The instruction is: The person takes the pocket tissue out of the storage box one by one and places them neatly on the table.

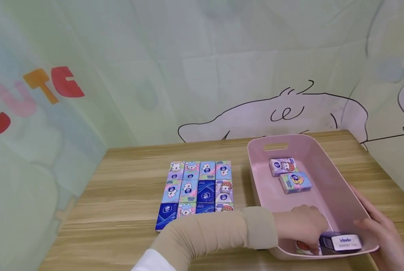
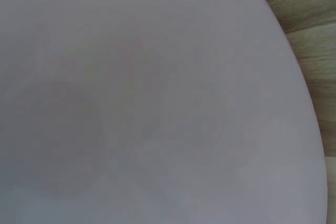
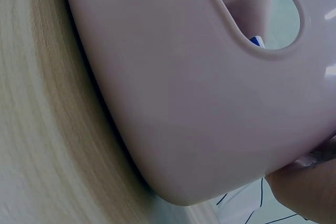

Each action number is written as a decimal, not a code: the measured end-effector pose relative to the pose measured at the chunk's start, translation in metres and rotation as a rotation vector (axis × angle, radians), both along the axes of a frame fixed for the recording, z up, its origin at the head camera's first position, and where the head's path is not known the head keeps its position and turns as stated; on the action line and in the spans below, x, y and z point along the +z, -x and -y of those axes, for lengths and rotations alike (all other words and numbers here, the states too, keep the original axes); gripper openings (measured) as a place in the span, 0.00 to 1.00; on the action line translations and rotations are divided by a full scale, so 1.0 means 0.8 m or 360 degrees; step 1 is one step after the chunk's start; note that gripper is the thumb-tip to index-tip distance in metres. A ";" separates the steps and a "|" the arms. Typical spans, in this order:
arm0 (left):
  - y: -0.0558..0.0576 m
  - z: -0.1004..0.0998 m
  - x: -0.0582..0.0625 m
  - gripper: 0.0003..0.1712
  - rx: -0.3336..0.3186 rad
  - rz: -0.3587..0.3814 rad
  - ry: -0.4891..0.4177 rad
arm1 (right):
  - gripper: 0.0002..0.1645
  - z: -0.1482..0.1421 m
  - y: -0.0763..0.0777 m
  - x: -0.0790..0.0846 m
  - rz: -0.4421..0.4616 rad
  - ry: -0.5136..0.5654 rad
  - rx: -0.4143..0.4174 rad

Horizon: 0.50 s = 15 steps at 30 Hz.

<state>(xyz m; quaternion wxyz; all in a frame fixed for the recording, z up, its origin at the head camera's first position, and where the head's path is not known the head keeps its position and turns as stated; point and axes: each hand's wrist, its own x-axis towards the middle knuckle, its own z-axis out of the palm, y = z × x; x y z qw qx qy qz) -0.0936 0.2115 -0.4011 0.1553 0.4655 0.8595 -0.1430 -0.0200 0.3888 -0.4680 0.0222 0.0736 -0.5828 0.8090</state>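
My left hand [image 1: 308,226] reaches down into the pink basket [image 1: 264,188] at its near end. Its curled fingers pinch a tissue pack [image 1: 302,246] with a red cartoon print; part of that pack is hidden by the hand. Beside it in the near right corner, a dark blue tissue pack [image 1: 340,242] shows its white "Vinda" end. With the thumb over the rim, my right hand [image 1: 386,237] grips the basket's right side. In the right wrist view, fingers [image 3: 307,190] of that hand lie against the outer wall. The left wrist view shows mostly blurred basket wall [image 2: 210,103].
Farther inside the basket lie a purple tissue pack [image 1: 283,166] and a blue-and-pink one [image 1: 295,182]. Left of it, several tissue packs [image 1: 188,190] form neat rows on the wooden table [image 1: 120,195], partly behind my left sleeve. A printed cloth [image 1: 147,75] hangs behind.
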 end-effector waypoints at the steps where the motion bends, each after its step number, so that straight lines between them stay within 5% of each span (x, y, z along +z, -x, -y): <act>1: 0.001 0.000 0.000 0.19 0.0006 0.0002 -0.0008 | 0.45 0.000 0.000 0.000 0.0001 -0.0002 -0.0005; 15: 0.007 -0.004 0.000 0.24 0.0038 0.0037 0.0011 | 0.45 -0.002 0.000 -0.002 0.0007 0.0010 0.0010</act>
